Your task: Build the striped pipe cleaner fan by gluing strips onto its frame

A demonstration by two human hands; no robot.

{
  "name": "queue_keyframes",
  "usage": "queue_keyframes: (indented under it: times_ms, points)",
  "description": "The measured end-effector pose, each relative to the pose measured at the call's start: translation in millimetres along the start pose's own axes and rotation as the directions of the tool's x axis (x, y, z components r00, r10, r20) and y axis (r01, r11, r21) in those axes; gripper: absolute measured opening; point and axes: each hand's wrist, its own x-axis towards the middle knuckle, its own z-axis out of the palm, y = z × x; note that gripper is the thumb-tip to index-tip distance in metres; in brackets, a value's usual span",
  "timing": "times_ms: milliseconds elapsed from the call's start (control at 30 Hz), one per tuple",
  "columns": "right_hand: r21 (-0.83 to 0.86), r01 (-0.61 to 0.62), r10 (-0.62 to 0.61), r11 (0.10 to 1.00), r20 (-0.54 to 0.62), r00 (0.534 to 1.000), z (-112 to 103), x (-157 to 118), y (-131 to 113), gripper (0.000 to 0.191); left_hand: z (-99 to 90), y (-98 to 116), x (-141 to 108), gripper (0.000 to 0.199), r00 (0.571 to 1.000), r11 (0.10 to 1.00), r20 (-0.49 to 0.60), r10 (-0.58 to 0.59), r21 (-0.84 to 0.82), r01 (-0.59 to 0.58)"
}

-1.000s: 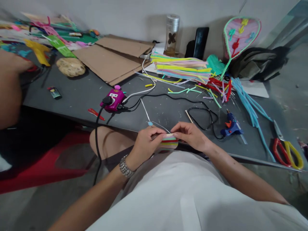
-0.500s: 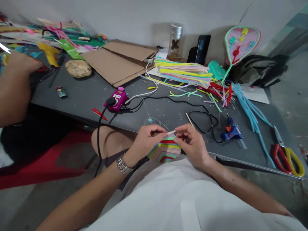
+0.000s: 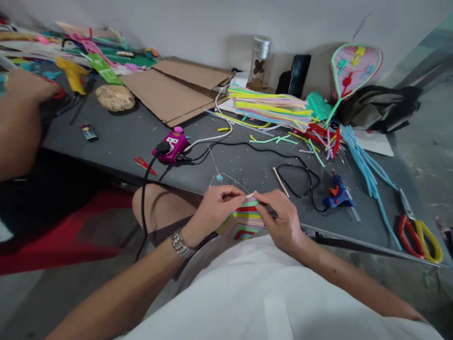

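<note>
With its fingertips pinched nearly shut, the left hand (image 3: 218, 207) grips one end of the top edge of a striped piece (image 3: 244, 221), and the right hand (image 3: 281, 215) pinches the other end. The piece lies left of the blue glue gun (image 3: 339, 192). Scissors (image 3: 414, 231) rest right of that gun; colourful strips (image 3: 271, 107) lie beyond it, leftward.

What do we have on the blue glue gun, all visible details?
The blue glue gun has a plastic-looking body, orange trigger and narrow metallic nozzle. It lies on its side on the grey table, nozzle pointing away from the person. A translucent stick protrudes from the back, and a black cord meets it at the handle. The right hand is to its left, not touching it. Can't tell if it's hot.
</note>
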Motion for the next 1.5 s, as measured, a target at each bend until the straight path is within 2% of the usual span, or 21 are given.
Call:
queue_keyframes:
  times_ms: [100, 233, 533, 600, 700, 800, 900, 1033, 1167, 1367, 1433, 1500]
  points:
    - [0.043, -0.026, 0.027, 0.999, -0.005, 1.0, 1, 0, 0, 0.026, -0.9, 0, 1, 0.026, 1.0, 1.0, 0.0, 0.007, 0.021, -0.007]
    - [0.134, -0.124, 0.125, 0.983, 0.003, 0.992, 2, 1, -2, 0.024, -1.1, -1, 0, 0.027, 1.0, 1.0, -0.002, -0.014, 0.011, 0.014]
    - [0.333, -0.276, 0.276, 0.902, 0.049, 0.96, 5, 4, -3, 0.024, -2.1, -1, 0, 0.031, 0.998, 0.996, 0.023, -0.065, -0.066, 0.066]
    - [0.37, -0.352, 0.355, 0.86, 0.061, 0.933, 5, 4, -3, 0.018, -2.1, -2, 1, 0.033, 0.996, 0.993, 0.031, -0.089, -0.079, 0.091]
    - [0.444, -0.481, 0.485, 0.756, 0.114, 0.867, 7, 5, -1, 0.006, -2.6, -2, 0, 0.035, 0.992, 0.989, 0.048, -0.117, -0.083, 0.121]
    - [0.546, -0.556, 0.535, 0.626, 0.218, 0.817, 9, 7, 2, 0.013, -3.9, 0, -2, 0.036, 0.992, 0.989, 0.058, -0.114, -0.086, 0.119]
    - [0.64, -0.571, 0.538, 0.514, 0.278, 0.796, 10, 11, 3, 0.019, -5.1, 2, -3, 0.036, 0.994, 0.991, 0.055, -0.096, -0.086, 0.101]
    - [0.69, -0.569, 0.521, 0.448, 0.315, 0.793, 11, 14, 3, 0.02, -5.1, 2, -2, 0.036, 0.996, 0.992, 0.055, -0.076, -0.092, 0.081]
    - [0.683, -0.582, 0.514, 0.442, 0.339, 0.788, 10, 14, 3, 0.019, -3.0, 2, -2, 0.03, 0.997, 0.992, 0.045, -0.058, -0.112, 0.062]
    - [0.661, -0.561, 0.491, 0.498, 0.318, 0.811, 9, 13, 5, 0.016, -0.2, 2, -1, 0.029, 0.996, 0.994, 0.065, -0.065, -0.086, 0.07]
    - [0.637, -0.548, 0.48, 0.542, 0.3, 0.824, 9, 11, 4, 0.014, -0.3, 3, 0, 0.029, 0.996, 0.996, 0.062, -0.057, -0.07, 0.061]
    - [0.566, -0.513, 0.471, 0.645, 0.233, 0.851, 8, 9, 2, 0.01, -0.9, 4, 1, 0.028, 0.998, 0.997, 0.054, -0.039, -0.059, 0.042]
